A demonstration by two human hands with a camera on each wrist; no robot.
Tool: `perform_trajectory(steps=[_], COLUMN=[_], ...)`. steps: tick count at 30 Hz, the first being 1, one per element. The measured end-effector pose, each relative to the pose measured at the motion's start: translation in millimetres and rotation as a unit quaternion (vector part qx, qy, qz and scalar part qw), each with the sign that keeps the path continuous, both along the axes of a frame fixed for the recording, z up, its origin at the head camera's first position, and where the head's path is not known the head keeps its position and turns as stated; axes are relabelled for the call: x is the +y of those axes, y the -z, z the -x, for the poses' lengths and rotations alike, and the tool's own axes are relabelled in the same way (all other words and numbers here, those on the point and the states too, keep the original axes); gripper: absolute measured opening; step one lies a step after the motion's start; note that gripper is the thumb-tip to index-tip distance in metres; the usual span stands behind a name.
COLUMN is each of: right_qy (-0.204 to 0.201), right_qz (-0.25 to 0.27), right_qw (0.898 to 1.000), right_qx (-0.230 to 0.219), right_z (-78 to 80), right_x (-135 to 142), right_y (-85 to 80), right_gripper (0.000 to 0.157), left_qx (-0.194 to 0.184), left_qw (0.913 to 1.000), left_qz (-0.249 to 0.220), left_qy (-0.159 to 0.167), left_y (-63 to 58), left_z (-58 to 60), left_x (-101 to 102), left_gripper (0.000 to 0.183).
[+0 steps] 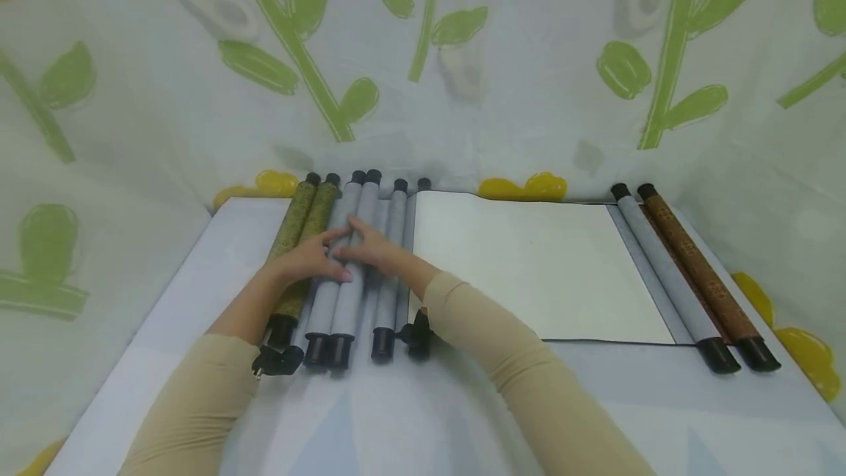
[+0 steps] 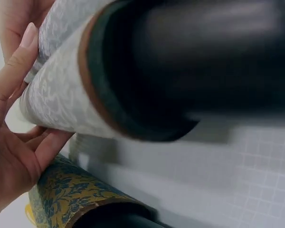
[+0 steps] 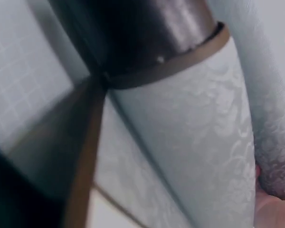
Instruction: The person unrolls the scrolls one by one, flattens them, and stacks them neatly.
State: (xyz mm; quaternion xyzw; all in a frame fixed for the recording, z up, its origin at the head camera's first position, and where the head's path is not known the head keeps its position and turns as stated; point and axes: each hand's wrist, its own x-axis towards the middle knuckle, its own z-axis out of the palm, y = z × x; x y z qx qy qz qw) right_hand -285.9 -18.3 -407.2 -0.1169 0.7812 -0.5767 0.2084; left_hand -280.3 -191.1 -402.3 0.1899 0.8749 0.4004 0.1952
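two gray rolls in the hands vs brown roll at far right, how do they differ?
Color: the gray rolls are pale, the brown roll is darker, with a medallion-like pattern.
Contact: the left hand and right hand grip the gray rolls; neither touches the brown roll.
Shared: black caps on both ends.

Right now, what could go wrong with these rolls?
The two grey rolls gripped by the left hand and right hand are round; one might slip away. They could also knock the neighbouring green-gold rolls. The right sleeve crosses above the cream sheet's near corner and might drag or crease it.
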Motion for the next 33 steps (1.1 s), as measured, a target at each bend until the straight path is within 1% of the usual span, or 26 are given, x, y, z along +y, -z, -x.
perform_trajectory(steps=[2,4,9,13,15,17,19,22,24,29,31,33], right_qy=[-0.008,-0.009,0.009,0.021,0.024,0.026,0.031,0.04,0.044,0.049,0.053,0.06], right_qz=[0.001,0.0,-0.007,-0.005,0.007,0.03,0.051,0.081,0.088,0.096,0.091,0.083], right_qw=[1.0,1.0,0.999,0.998,0.997,0.996,0.995,0.994,0.992,0.991,0.991,0.991], right_qx=[0.018,0.027,0.046,0.06,0.069,0.075,0.074,0.069,0.073,0.081,0.081,0.083], right_z=[-0.3,-1.8,-7.1,-9.7,-11.1,-12.9,-15.2,-19.3,-22.4,-28.7,-30.7,-32.4], right_x=[3.4,6.4,10.9,12.9,14.8,17.8,21.5,28.4,33.6,46.9,51.2,55.5], right_y=[0.0,-1.5,-7.0,-8.6,-10.9,-14.1,-18.4,-24.9,-28.3,-31.3,-30.8,-29.5], right_gripper=[0.087,0.089,0.091,0.092,0.093,0.091,0.09,0.086,0.083,0.08,0.08,0.08], left_qx=[-0.009,-0.013,-0.009,-0.018,-0.018,-0.013,-0.003,0.002,-0.006,-0.048,-0.056,-0.058], left_qw=[0.9999,0.9996,0.9968,0.9927,0.9904,0.9882,0.9867,0.9833,0.9788,0.9631,0.96,0.959], left_qz=[-0.008,-0.02,-0.076,-0.116,-0.135,-0.151,-0.162,-0.182,-0.204,-0.265,-0.274,-0.277], left_qy=[0.009,0.014,0.025,0.025,0.024,0.021,0.017,0.011,0.012,0.006,-0.002,-0.006], left_y=[-1.3,-2.8,-4.8,-5.8,-6.9,-8.7,-11.6,-16.9,-19.8,-21.4,-19.9,-19.0], left_z=[-0.8,-2.7,-9.9,-16.0,-18.7,-20.6,-22.4,-25.0,-27.5,-34.2,-36.3,-38.8], left_x=[1.4,2.5,5.2,8.4,10.8,14.1,18.0,25.3,31.2,47.5,53.2,59.2], left_gripper=[0.1,0.099,0.101,0.101,0.097,0.094,0.09,0.086,0.083,0.077,0.075,0.073])
